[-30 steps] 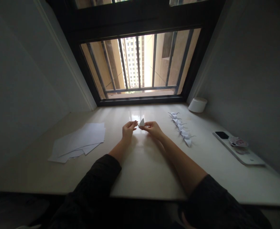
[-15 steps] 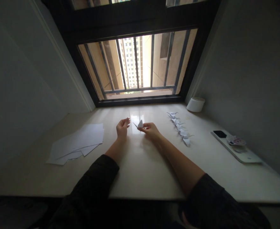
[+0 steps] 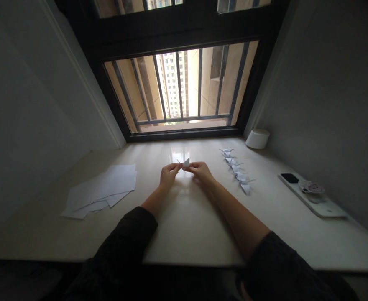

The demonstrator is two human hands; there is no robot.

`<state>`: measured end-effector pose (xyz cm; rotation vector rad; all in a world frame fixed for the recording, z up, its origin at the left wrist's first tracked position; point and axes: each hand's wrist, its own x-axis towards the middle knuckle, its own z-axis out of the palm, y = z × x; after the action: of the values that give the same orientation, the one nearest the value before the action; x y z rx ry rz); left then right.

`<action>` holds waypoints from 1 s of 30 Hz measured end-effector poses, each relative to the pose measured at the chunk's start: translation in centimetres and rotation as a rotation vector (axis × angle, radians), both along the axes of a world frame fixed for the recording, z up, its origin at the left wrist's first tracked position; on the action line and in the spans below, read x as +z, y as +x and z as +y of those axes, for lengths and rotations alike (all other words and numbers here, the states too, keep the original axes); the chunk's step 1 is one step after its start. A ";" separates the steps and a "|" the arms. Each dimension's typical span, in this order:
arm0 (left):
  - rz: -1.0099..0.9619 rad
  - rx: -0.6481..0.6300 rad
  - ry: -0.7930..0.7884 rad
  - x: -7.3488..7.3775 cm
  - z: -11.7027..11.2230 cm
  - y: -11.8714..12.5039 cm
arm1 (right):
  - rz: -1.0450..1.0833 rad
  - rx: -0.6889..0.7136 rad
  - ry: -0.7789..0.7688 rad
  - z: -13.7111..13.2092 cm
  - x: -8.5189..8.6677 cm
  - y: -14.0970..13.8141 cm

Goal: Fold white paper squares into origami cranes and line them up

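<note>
Between my two hands, a little above the pale sill, is a small white paper crane (image 3: 187, 162) with a raised wing and a thin pointed end. My right hand (image 3: 201, 170) pinches it from the right. From the left, the fingertips of my left hand (image 3: 169, 173) are closed on the crane near its thin end. Both hands partly hide its body. To the right, several finished-looking paper cranes (image 3: 235, 169) stand in a slanting row on the sill, apart from my hands.
White paper sheets (image 3: 108, 184) lie in a loose stack on the left. On the right are a phone (image 3: 315, 202) with a round grip on its back and a white cylindrical object (image 3: 257, 139) by the wall. A dark-framed window (image 3: 184, 133) borders the sill (image 3: 190, 234) at the back.
My left hand has moved right from beside the crane and its fingers now pinch it. My right hand has kept its hold, nearly in place.
</note>
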<state>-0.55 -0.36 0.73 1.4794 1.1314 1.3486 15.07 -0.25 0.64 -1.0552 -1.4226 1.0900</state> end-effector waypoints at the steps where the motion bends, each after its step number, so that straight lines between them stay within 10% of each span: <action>1: -0.014 0.013 -0.020 0.0 0.0 0.0 | -0.013 0.014 0.004 0.0 0.0 0.0; 30: 0.115 0.092 0.033 -0.3 0.2 -0.3 | -0.128 -0.100 0.121 1.0 -1.2 0.3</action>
<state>-0.85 -0.12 0.38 1.5622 1.2689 1.3644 15.40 0.71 -0.59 -1.1123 -1.5006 0.8668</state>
